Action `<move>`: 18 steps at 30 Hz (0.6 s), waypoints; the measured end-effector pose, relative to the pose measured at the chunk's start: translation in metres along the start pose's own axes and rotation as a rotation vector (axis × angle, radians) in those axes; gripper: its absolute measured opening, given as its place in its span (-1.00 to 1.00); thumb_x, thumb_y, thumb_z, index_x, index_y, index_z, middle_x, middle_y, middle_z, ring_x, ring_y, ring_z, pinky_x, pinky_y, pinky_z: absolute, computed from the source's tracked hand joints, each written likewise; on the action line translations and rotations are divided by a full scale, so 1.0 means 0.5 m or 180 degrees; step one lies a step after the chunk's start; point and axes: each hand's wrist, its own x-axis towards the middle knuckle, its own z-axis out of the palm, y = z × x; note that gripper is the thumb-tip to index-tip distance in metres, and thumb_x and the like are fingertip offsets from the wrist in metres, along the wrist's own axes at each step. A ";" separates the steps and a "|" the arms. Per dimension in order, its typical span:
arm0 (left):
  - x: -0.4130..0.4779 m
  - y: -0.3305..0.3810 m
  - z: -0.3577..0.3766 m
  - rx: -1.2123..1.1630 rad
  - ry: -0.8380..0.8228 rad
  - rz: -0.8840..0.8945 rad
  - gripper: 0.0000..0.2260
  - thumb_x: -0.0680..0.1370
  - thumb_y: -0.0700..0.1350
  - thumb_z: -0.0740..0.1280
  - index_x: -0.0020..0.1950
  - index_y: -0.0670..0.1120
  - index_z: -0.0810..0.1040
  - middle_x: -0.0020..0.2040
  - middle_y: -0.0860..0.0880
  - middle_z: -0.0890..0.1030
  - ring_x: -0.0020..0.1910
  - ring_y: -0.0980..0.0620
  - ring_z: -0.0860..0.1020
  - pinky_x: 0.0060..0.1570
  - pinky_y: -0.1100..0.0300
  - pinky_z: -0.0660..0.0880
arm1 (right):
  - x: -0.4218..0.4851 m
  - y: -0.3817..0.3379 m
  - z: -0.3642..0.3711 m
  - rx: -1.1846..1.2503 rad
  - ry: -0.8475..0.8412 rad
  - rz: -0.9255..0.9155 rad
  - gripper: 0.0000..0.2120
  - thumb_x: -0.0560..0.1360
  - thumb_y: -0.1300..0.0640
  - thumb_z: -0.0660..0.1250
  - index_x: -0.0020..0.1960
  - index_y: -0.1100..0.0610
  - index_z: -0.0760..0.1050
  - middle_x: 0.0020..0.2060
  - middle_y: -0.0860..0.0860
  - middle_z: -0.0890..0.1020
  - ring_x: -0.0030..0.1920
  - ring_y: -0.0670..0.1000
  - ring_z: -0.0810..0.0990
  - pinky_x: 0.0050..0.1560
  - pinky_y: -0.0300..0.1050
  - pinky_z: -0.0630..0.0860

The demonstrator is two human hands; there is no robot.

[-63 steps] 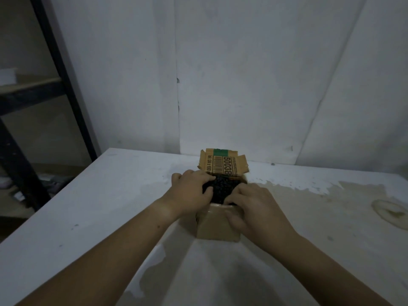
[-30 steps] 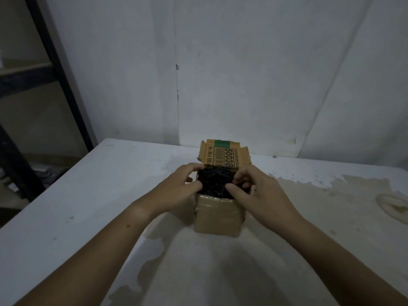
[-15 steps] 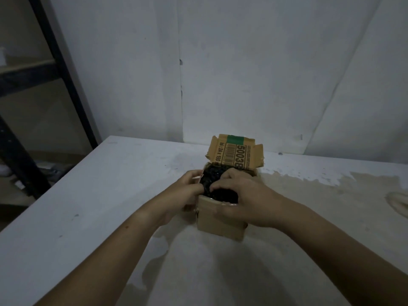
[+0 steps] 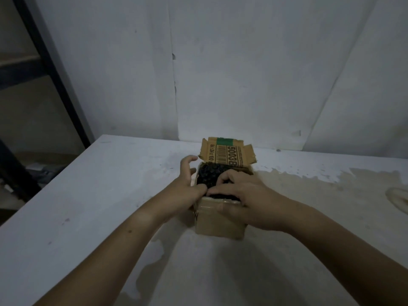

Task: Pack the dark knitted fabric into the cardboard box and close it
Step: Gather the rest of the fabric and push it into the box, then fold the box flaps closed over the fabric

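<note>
A small cardboard box (image 4: 218, 224) stands on the white table, its printed back flap (image 4: 227, 154) raised. Dark knitted fabric (image 4: 209, 174) fills the open top and bulges slightly above the rim. My left hand (image 4: 187, 186) clasps the box's left side, fingers curled at the rim and thumb against the fabric. My right hand (image 4: 245, 195) lies over the near right part of the opening, fingers bent and pressing down into the fabric. The right wall of the box is hidden behind that hand.
The white table (image 4: 99, 195) has worn, stained patches on the right and front. A white wall rises just behind the box. A dark metal shelf frame (image 4: 55, 69) stands off the table's left edge.
Both hands have kept working the fabric down into the box. My left hand has slid from the fabric top to the box's left side, and my right hand now covers more of the opening.
</note>
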 end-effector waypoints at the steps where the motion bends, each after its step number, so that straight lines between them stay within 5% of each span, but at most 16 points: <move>1: 0.001 0.003 -0.003 0.0187 0.0023 0.0113 -0.44 0.46 -0.02 0.28 0.31 0.36 0.09 0.48 0.03 0.27 0.14 -0.06 0.54 -0.05 0.10 0.53 | -0.005 0.004 0.007 0.0016 0.0225 -0.0103 -0.65 0.55 -0.09 0.31 0.33 -0.19 0.48 0.17 -0.18 0.45 0.14 -0.15 0.40 0.19 -0.19 0.36; 4: 0.003 0.011 -0.001 0.0777 0.0056 0.0502 -0.59 0.54 -0.16 0.24 0.30 0.20 0.26 0.33 -0.08 0.45 -0.17 0.07 0.54 -0.25 0.29 0.41 | -0.026 0.009 0.028 0.0335 0.0807 -0.0186 -0.69 0.50 -0.04 0.40 0.23 -0.05 0.57 0.15 -0.14 0.59 0.12 -0.22 0.49 0.14 -0.40 0.39; 6: 0.003 0.010 -0.006 0.1292 0.0158 0.0572 -0.63 0.55 -0.10 0.24 0.33 0.18 0.35 0.43 -0.06 0.39 0.11 0.06 0.55 -0.06 0.31 0.45 | -0.034 0.009 0.046 0.0087 0.0990 -0.0177 -0.72 0.53 -0.07 0.33 0.21 -0.05 0.58 0.23 -0.10 0.56 0.20 -0.13 0.47 0.22 -0.26 0.37; 9: 0.000 0.021 -0.016 0.2031 0.0125 0.0353 -0.54 0.54 0.08 0.18 0.45 0.25 0.30 0.61 0.00 0.07 0.49 0.01 0.29 0.37 0.03 0.32 | -0.032 0.011 0.058 -0.0094 0.0953 -0.0094 -0.74 0.54 -0.10 0.27 0.19 -0.14 0.57 0.37 -0.05 0.42 0.38 0.00 0.32 0.34 -0.13 0.15; 13: -0.004 0.060 -0.012 0.3132 0.0135 0.0296 -0.57 0.56 0.08 0.12 0.45 0.17 0.34 0.51 -0.06 0.30 0.37 -0.13 0.38 0.25 -0.05 0.42 | -0.031 0.012 0.052 0.0035 0.0836 -0.0139 -0.69 0.59 -0.17 0.13 0.18 -0.17 0.57 0.46 -0.08 0.35 0.48 -0.01 0.21 0.44 0.02 0.13; 18: -0.005 0.050 0.002 0.3183 0.0223 0.0454 -0.60 0.59 0.03 0.07 0.40 0.02 0.39 0.43 -0.02 0.33 0.28 -0.08 0.35 0.16 -0.05 0.46 | -0.056 0.005 0.060 0.0890 0.1397 0.0397 -0.60 0.51 -0.17 0.29 0.34 -0.23 0.43 0.47 -0.29 0.21 0.47 -0.23 0.12 0.42 -0.21 0.07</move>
